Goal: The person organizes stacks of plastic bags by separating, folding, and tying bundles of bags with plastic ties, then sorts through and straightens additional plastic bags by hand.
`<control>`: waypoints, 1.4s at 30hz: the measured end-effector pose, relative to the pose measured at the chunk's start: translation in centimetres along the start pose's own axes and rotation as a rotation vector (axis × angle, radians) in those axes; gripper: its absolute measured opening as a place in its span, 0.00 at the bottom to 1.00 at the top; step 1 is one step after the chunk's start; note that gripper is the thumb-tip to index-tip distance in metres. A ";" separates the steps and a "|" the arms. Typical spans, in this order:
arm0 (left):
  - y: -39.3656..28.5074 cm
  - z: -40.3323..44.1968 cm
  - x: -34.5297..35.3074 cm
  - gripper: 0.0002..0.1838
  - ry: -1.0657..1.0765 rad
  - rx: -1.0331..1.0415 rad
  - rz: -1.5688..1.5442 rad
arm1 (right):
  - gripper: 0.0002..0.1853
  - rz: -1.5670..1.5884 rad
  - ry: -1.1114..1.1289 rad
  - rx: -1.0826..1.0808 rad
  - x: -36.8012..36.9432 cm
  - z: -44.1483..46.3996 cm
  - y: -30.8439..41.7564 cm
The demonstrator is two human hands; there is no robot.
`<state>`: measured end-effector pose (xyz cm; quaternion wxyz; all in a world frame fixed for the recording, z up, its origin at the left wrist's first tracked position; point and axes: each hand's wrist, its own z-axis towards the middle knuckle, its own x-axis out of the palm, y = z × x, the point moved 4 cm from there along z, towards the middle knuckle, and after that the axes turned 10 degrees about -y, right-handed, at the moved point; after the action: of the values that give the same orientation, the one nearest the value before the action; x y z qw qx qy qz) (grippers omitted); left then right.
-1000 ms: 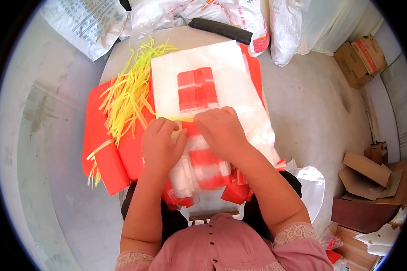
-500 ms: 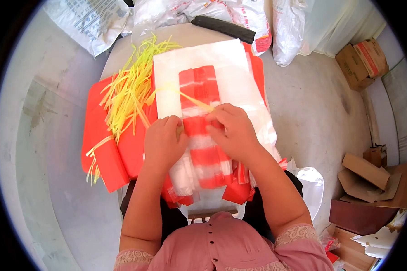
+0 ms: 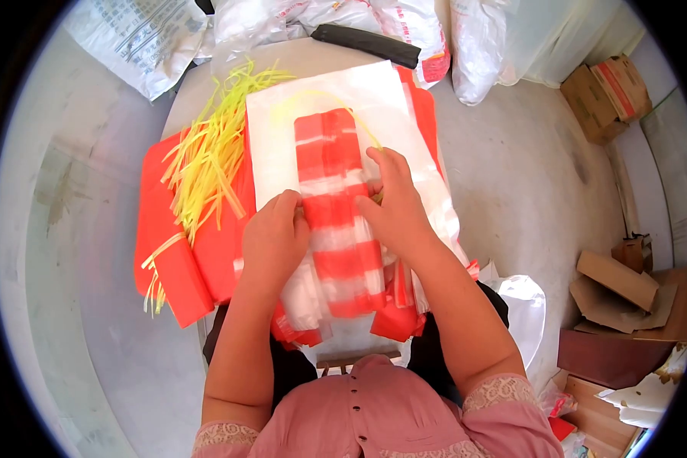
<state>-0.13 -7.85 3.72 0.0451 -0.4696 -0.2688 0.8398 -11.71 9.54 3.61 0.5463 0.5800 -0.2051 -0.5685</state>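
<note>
A folded bundle of red-and-white striped plastic bags (image 3: pixel 336 212) lies lengthwise in front of me on a white plastic sheet (image 3: pixel 271 145). My left hand (image 3: pixel 276 233) is closed at its left edge, fingertips tucked against the bags. At the right edge is my right hand (image 3: pixel 398 202), thumb on the bags and fingers curled around a thin yellow strip (image 3: pixel 365 128). That strip arcs loosely above the bundle's far end, blurred by motion. What the left fingertips hold underneath is hidden.
A heap of yellow strips (image 3: pixel 220 153) lies at left on red bags (image 3: pixel 154 172), near a tied red bundle (image 3: pixel 183 281). A black roll (image 3: pixel 366 46) lies at the table's far edge by white sacks (image 3: pixel 141 42). Cardboard boxes (image 3: pixel 607 95) stand on the floor at right.
The yellow strip, stretched across the bundle between both hands before, now arcs loosely above its far end from my right hand. Both hands have moved to the bundle's sides.
</note>
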 end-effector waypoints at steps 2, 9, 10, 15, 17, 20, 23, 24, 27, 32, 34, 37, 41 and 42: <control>-0.7 0.3 -0.1 0.07 -0.038 0.030 -0.049 | 0.37 0.143 0.010 0.094 -0.5 0.4 0.7; -1.4 1.6 0.5 0.07 -0.080 0.016 -0.168 | 0.35 0.155 -0.182 0.156 -3.0 2.6 -2.7; -1.5 1.6 0.6 0.09 -0.067 0.020 -0.174 | 0.35 0.155 -0.185 0.156 -2.9 2.8 -3.3; -3.3 2.1 0.0 0.19 0.042 -0.068 -0.195 | 0.35 0.116 -0.183 0.114 -2.6 3.0 -4.1; -3.9 2.0 0.1 0.25 0.007 0.068 -0.189 | 0.35 0.100 -0.175 0.117 -2.7 2.9 -3.7; -4.3 1.9 0.9 0.31 0.020 0.207 -0.189 | 0.34 0.093 -0.195 0.076 -2.5 2.6 -3.4; -4.5 2.3 1.9 0.34 0.019 0.270 -0.161 | 0.33 0.133 -0.200 0.063 -2.4 2.5 -3.5; -4.5 2.4 2.1 0.35 0.010 0.284 -0.145 | 0.33 0.154 -0.195 0.067 -2.3 2.5 -3.5; -3.6 2.7 3.1 0.36 0.077 0.236 -0.165 | 0.32 0.161 -0.188 0.068 -1.8 2.4 -3.9; -2.3 2.5 4.5 0.36 0.146 0.216 -0.152 | 0.32 0.070 -0.179 0.043 -0.7 2.0 -5.0; -2.2 2.7 5.2 0.35 0.159 0.227 -0.119 | 0.32 0.064 -0.184 0.041 -0.5 2.2 -5.4; -2.1 2.7 5.5 0.34 0.141 0.264 -0.046 | 0.30 0.066 -0.168 0.053 -0.5 2.2 -5.4; -2.5 2.7 5.1 0.34 0.149 0.230 -0.109 | 0.26 0.156 -0.258 0.058 -1.1 2.0 -5.6; -2.4 2.6 5.0 0.35 0.156 0.212 -0.141 | 0.24 0.197 -0.279 0.111 -1.5 1.9 -5.5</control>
<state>-5.43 -5.23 2.21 0.1741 -0.5061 -0.2064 0.8191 -15.95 11.82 -0.06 0.5328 0.5019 -0.3655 -0.5750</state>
